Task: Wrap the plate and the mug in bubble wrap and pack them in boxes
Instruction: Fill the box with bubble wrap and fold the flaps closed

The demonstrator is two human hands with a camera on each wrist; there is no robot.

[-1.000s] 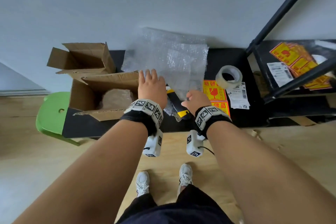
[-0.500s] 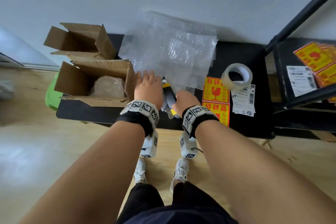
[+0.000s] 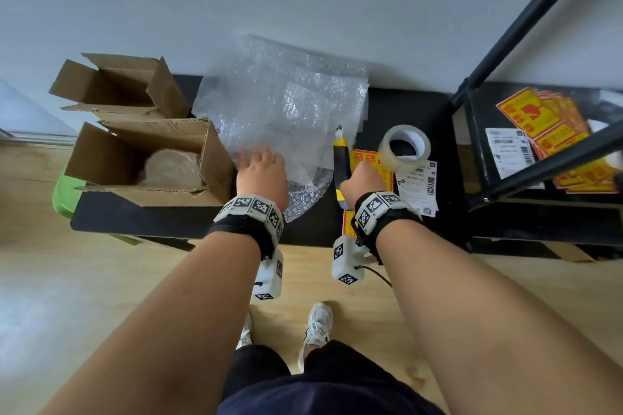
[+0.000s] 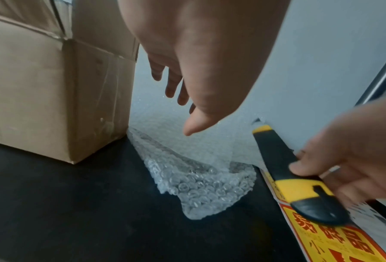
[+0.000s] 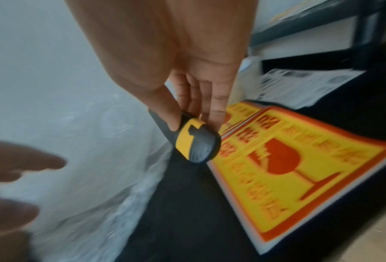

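Note:
A large sheet of bubble wrap [image 3: 286,104] lies on the black table [image 3: 141,219] and leans up the wall; its near corner [image 4: 207,187] curls on the table. My left hand [image 3: 261,172] hovers over its near edge with fingers [image 4: 171,86] spread and relaxed, holding nothing. My right hand [image 3: 362,178] grips a black and yellow utility knife [image 3: 340,165], blade out and pointing away, beside the wrap's right edge; the knife [image 5: 194,141] has its butt end over the stickers. The near cardboard box [image 3: 148,162] holds a wrapped bundle [image 3: 172,167]. Neither a bare plate nor a bare mug is in sight.
An empty open box [image 3: 118,84] stands behind the near one. A roll of clear tape [image 3: 404,145], yellow and red fragile stickers [image 5: 288,168] and a shipping label [image 3: 418,185] lie to the right. A black shelf frame [image 3: 539,162] carries more stickers. A green stool [image 3: 64,195] stands left.
My right hand has carried the knife from the wrap's near edge to the right, over the stickers. My left hand stays at the wrap's edge by the box.

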